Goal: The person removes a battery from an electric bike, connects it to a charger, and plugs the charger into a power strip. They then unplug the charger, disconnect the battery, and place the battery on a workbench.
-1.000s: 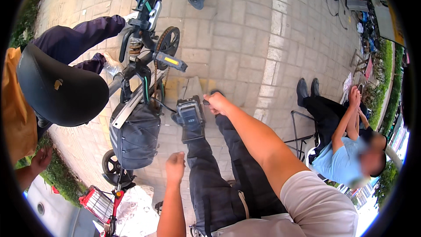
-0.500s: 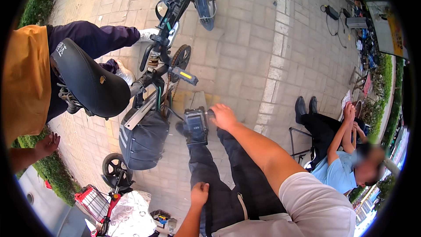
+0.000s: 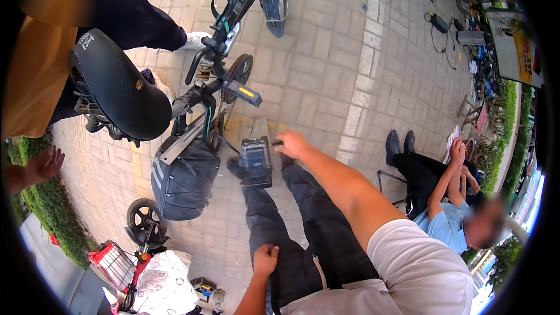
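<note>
My right hand [image 3: 291,144] reaches forward with its fingers closed, pinching a small dark piece [image 3: 276,143]. That piece is at the right side of a black boxy case [image 3: 256,164], which looks like a battery pack. A dark cable [image 3: 228,143] runs from the case's left side toward the bicycle. My left hand [image 3: 266,260] rests on my left thigh, fingers curled, with nothing visible in it. Beyond the case stands a small black electric bicycle [image 3: 219,58], with a black saddle [image 3: 119,90], a pedal [image 3: 244,93] and a dark grey bag [image 3: 185,178].
A person in an orange top [image 3: 35,76] stands at the left by the saddle, one hand [image 3: 45,163] lowered. At the right sits a person in a light blue shirt [image 3: 446,221]. A red basket [image 3: 116,265] is at lower left. A charger [image 3: 438,22] with cables lies far right.
My right hand has moved slightly forward and left, still closed. The person in orange has leaned further over the saddle. My left hand stays on the thigh.
</note>
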